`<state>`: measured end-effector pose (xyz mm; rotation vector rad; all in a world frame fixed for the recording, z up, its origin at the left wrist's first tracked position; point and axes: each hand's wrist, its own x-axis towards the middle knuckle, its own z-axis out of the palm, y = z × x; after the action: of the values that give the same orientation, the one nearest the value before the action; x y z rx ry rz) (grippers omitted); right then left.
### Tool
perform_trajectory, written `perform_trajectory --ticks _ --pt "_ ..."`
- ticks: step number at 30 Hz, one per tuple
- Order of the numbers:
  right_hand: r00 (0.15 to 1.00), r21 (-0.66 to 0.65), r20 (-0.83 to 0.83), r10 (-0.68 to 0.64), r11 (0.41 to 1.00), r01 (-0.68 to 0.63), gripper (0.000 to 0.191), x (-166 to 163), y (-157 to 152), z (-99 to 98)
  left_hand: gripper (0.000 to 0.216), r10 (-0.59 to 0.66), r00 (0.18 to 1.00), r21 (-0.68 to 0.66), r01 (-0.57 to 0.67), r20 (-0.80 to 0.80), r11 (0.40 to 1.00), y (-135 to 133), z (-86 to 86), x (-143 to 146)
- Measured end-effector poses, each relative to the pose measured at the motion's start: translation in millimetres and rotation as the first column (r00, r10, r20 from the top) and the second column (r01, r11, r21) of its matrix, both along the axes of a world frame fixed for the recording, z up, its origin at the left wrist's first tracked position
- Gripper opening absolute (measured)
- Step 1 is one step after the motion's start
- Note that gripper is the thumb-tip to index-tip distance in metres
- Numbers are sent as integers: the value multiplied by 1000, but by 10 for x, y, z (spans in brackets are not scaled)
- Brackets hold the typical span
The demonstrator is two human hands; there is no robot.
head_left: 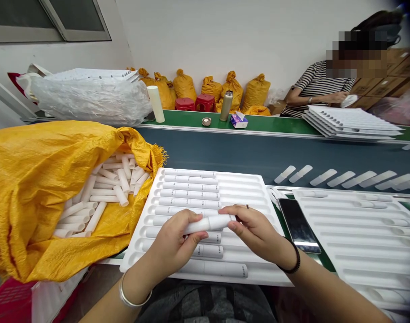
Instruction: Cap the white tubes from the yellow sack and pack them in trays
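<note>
Both my hands pinch one white tube (210, 223) just above a white moulded tray (245, 184). My left hand (174, 242) grips its left end with curled fingers. My right hand (255, 229) holds its right end between thumb and fingers. Several white tubes (189, 194) lie in the tray's left grooves; the right halves of the grooves are bare. At my left, an open yellow woven sack (40, 188) spills many loose white tubes (107, 188).
A black phone (297, 224) lies right of the tray, beside another white tray (363, 233). White tubes (342, 179) ride the dark conveyor belt (242, 152). Across it a person in a striped shirt (316, 85) works by stacked trays (353, 121). Yellow sacks, red stools and a flask (226, 106) stand behind.
</note>
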<state>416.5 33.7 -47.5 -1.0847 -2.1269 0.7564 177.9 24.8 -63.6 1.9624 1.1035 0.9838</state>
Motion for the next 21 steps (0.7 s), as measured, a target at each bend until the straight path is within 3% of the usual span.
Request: perform_trajectory --ticks 3,7,10,12,13,15,17,18,19,21 --pt "999 -83 -37 -29 996 26 27 -41 -31 26 26 -10 999 84 14 -49 996 -7 -12 4" --pt "999 -78 -33 6 997 -8 26 -92 -119 60 25 -27 997 76 33 -72 997 -96 -15 56" --pt "980 5 171 104 994 -106 26 -100 -78 11 31 -101 987 9 103 -127 995 -88 -10 64" --pt "933 108 355 61 989 -105 22 -23 95 -68 47 -71 983 -14 69 -169 998 42 -25 -66" --pt "913 172 407 -38 984 -36 20 59 231 -116 52 5 979 7 -4 -203 1000 146 -47 -198" --pt "839 266 420 -346 931 251 23 315 574 -218 48 260 917 121 -233 -304 965 403 -127 -592" --pt "641 232 426 -638 762 604 30 653 932 -316 41 448 712 221 -394 -541 892 664 -249 -1081" --pt "545 172 474 -691 680 713 33 825 1090 -362 40 492 584 242 -455 -646 857 775 -318 -1316" --pt "484 122 520 -704 622 774 33 984 1223 -403 39 506 545 237 -488 -669 840 866 -385 -1523" --pt "445 29 604 -661 576 817 29 1228 1407 -462 36 504 514 225 -510 -694 830 981 -491 -1813"
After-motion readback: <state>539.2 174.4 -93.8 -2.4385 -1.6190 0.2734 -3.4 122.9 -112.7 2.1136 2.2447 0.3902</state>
